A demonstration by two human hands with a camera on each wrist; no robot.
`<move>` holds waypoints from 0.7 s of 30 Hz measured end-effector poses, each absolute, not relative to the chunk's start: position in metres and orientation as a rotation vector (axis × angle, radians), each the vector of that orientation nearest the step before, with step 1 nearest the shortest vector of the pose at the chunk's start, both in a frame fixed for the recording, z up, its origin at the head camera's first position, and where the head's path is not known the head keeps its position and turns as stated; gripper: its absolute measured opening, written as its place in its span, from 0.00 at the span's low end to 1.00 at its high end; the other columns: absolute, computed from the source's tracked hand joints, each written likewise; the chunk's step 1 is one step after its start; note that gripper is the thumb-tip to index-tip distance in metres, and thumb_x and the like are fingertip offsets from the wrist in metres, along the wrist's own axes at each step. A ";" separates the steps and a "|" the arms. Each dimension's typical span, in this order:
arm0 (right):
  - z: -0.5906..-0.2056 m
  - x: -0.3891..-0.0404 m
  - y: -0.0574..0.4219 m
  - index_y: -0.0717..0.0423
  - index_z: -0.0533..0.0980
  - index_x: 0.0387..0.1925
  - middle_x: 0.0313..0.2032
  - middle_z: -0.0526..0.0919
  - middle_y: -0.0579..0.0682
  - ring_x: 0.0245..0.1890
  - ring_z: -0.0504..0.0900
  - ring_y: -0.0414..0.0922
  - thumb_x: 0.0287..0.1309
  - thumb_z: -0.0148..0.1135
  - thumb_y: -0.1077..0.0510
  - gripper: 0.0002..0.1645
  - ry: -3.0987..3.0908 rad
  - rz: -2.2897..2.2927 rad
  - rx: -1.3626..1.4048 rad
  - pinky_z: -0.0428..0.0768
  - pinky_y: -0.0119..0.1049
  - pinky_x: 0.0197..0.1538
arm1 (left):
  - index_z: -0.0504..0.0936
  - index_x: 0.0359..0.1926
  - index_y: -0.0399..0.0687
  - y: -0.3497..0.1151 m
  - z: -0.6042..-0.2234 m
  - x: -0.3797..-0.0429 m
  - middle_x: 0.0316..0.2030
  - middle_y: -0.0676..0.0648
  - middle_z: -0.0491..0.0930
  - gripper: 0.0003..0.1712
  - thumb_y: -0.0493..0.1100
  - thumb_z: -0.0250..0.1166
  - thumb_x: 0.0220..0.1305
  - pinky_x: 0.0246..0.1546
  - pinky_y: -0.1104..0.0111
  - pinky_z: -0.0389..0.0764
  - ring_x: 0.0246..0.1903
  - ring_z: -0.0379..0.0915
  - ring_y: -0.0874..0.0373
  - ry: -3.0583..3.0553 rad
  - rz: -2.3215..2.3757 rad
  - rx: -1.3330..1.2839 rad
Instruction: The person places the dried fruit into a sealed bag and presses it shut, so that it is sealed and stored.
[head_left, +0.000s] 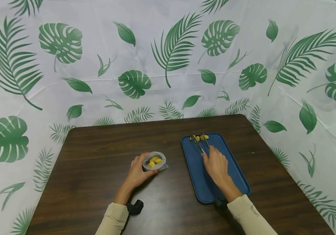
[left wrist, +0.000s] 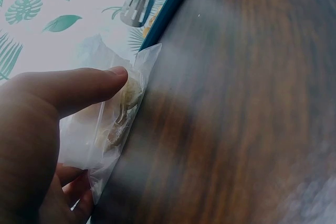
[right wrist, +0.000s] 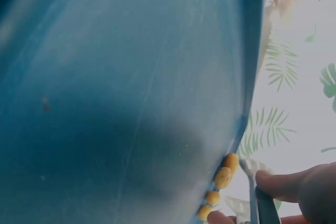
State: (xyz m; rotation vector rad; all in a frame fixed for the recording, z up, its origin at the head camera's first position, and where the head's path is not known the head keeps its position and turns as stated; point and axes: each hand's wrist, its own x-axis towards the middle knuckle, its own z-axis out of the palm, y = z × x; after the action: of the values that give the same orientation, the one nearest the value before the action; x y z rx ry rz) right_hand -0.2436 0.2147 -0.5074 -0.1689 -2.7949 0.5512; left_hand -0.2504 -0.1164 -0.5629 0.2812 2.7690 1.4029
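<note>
My left hand (head_left: 137,172) grips a small clear plastic bag (head_left: 162,167), its fingers and thumb around the sides. The bag's mouth faces up, and several yellow pieces (head_left: 155,161) show inside. In the left wrist view the thumb presses the bag (left wrist: 113,129) from one side. Over the blue tray (head_left: 198,178), my right hand (head_left: 217,164) holds metal tongs (head_left: 198,143), their tips spread at the far end. Several rounded yellow pieces (right wrist: 223,177) sit in a row along the tray's far edge, right by the tong tips.
The dark wood table (head_left: 103,147) carries everything, with the tray right of the bag. A leaf-printed white backdrop (head_left: 97,65) stands behind and beside it. A tiny yellow bit (head_left: 253,152) lies right of the tray. A black wrist mount (head_left: 135,207) sits at the left wrist.
</note>
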 end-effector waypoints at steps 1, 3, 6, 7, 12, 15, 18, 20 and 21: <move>-0.507 -0.244 0.215 0.68 0.76 0.60 0.43 0.87 0.67 0.35 0.87 0.64 0.66 0.69 0.51 0.30 -2.804 0.546 -0.173 0.82 0.61 0.36 | 0.71 0.71 0.55 -0.116 -0.563 -0.251 0.64 0.38 0.73 0.47 0.54 0.80 0.52 0.60 0.40 0.70 0.63 0.65 0.38 2.767 1.403 0.279; -0.508 -0.245 0.216 0.68 0.76 0.60 0.43 0.87 0.67 0.35 0.87 0.64 0.66 0.69 0.51 0.30 -2.820 0.527 -0.172 0.82 0.61 0.36 | 0.70 0.71 0.55 -0.117 -0.563 -0.251 0.64 0.38 0.73 0.47 0.54 0.80 0.52 0.60 0.40 0.70 0.64 0.65 0.38 2.765 1.400 0.278; -0.510 -0.246 0.217 0.68 0.77 0.59 0.41 0.87 0.66 0.33 0.87 0.64 0.65 0.70 0.51 0.29 -2.830 0.508 -0.152 0.82 0.60 0.35 | 0.70 0.72 0.55 -0.117 -0.563 -0.251 0.64 0.38 0.73 0.47 0.54 0.80 0.52 0.61 0.39 0.70 0.64 0.65 0.38 2.761 1.397 0.277; -0.511 -0.247 0.218 0.68 0.77 0.58 0.40 0.88 0.66 0.33 0.87 0.63 0.65 0.70 0.52 0.28 -2.830 0.505 -0.140 0.82 0.59 0.34 | 0.70 0.72 0.55 -0.117 -0.563 -0.251 0.64 0.38 0.73 0.47 0.54 0.80 0.52 0.61 0.39 0.70 0.65 0.64 0.38 2.761 1.398 0.277; -0.514 -0.249 0.221 0.67 0.78 0.54 0.35 0.88 0.63 0.29 0.86 0.60 0.66 0.69 0.54 0.23 -2.859 0.509 -0.141 0.80 0.55 0.30 | 0.71 0.71 0.55 -0.117 -0.564 -0.251 0.64 0.38 0.74 0.47 0.54 0.80 0.52 0.61 0.40 0.70 0.64 0.65 0.38 2.773 1.395 0.288; -0.514 -0.249 0.222 0.65 0.78 0.51 0.32 0.87 0.62 0.26 0.84 0.58 0.67 0.67 0.56 0.19 -2.888 0.515 -0.157 0.78 0.53 0.27 | 0.71 0.71 0.55 -0.117 -0.565 -0.251 0.63 0.38 0.74 0.46 0.55 0.80 0.52 0.60 0.40 0.70 0.63 0.66 0.38 2.776 1.386 0.298; -0.514 -0.250 0.223 0.64 0.79 0.49 0.30 0.87 0.61 0.25 0.83 0.58 0.67 0.67 0.56 0.16 -2.893 0.519 -0.147 0.77 0.53 0.26 | 0.71 0.71 0.55 -0.117 -0.565 -0.252 0.63 0.38 0.75 0.47 0.55 0.80 0.52 0.60 0.40 0.69 0.62 0.66 0.39 2.772 1.387 0.305; -0.514 -0.250 0.223 0.64 0.79 0.49 0.30 0.86 0.61 0.24 0.83 0.58 0.68 0.67 0.56 0.16 -2.889 0.514 -0.132 0.77 0.53 0.26 | 0.71 0.71 0.55 -0.117 -0.565 -0.252 0.63 0.39 0.74 0.47 0.56 0.80 0.53 0.60 0.40 0.69 0.63 0.66 0.39 2.772 1.389 0.310; -0.514 -0.251 0.223 0.64 0.79 0.49 0.30 0.87 0.61 0.25 0.83 0.58 0.68 0.66 0.56 0.16 -2.885 0.516 -0.125 0.77 0.53 0.26 | 0.71 0.71 0.55 -0.118 -0.565 -0.253 0.63 0.38 0.74 0.47 0.55 0.80 0.53 0.61 0.40 0.69 0.63 0.66 0.39 2.771 1.393 0.311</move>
State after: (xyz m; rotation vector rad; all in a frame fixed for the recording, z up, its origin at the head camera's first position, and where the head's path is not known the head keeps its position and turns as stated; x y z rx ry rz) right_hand -0.2510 0.2232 -0.5143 -0.1250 -2.8848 0.5158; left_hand -0.2527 -0.1176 -0.5647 0.3108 2.7713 1.3927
